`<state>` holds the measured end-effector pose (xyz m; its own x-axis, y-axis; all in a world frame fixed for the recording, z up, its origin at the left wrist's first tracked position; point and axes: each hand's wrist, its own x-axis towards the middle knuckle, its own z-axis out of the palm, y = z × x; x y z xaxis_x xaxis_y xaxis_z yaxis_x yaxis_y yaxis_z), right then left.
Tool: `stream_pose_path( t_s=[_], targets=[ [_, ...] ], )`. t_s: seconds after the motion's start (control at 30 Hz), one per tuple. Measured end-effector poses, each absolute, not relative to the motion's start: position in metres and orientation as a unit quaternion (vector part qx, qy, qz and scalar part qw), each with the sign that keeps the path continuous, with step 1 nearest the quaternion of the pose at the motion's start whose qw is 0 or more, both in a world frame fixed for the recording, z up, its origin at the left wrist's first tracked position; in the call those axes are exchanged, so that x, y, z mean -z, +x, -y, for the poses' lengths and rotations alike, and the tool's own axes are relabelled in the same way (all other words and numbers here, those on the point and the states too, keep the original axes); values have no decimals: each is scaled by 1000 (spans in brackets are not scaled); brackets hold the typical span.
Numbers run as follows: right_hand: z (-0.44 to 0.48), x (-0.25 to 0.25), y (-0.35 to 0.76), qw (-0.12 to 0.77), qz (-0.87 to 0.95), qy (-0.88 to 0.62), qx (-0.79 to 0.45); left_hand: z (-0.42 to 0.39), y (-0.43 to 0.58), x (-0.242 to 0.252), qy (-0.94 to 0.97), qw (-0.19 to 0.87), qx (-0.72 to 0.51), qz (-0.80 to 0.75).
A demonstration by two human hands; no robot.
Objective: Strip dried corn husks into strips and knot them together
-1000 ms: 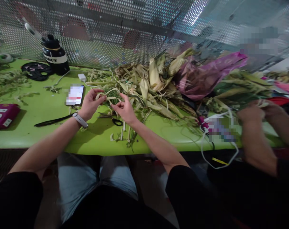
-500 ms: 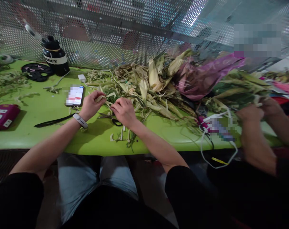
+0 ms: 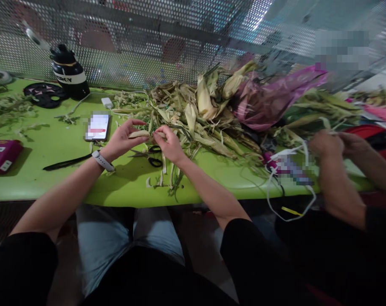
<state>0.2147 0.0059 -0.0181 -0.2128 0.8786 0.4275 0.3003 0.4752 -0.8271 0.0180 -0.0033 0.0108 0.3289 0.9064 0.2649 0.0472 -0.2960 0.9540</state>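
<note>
My left hand (image 3: 122,140), with a watch on its wrist, and my right hand (image 3: 169,142) pinch the two ends of a pale strip of corn husk (image 3: 141,134) just above the green table (image 3: 52,178). Black-handled scissors (image 3: 150,155) lie on the table right under the hands. A big heap of corn husks and leaves (image 3: 199,119) spreads behind and to the right of my right hand. Loose husk scraps (image 3: 167,176) lie near the table's front edge.
A phone (image 3: 97,126) lies left of my left hand, with a black strap (image 3: 65,162) in front of it. A black bottle (image 3: 68,72), a black disc (image 3: 45,92) and a magenta box (image 3: 1,154) stand further left. Another person's hands (image 3: 333,146) work at the right beside a purple bag (image 3: 275,97).
My hands came together, then lifted slightly, and now hold a husk strip stretched between them. The other person's hands at the right shifted a little left.
</note>
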Motion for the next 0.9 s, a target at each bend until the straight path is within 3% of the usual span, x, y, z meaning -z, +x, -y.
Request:
stream_pose_path(
  t_s=[0.17,0.43,0.53,0.77,0.9],
  targets=[
    [-8,21,209,467,628,-380,-493,1,19,-8,612,504,-493,-358],
    [-7,21,206,472,585,-365,-549,-1,20,-5,586,517,-510,-359],
    [-8,22,206,493,601,-379,-502,-1,20,-7,565,542,-509,-356],
    [1,21,210,534,698,-398,-262,-2,20,-2,493,633,-499,-327],
    [3,20,210,544,714,-394,-200,2,25,-2,490,647,-503,-297]
  ],
)
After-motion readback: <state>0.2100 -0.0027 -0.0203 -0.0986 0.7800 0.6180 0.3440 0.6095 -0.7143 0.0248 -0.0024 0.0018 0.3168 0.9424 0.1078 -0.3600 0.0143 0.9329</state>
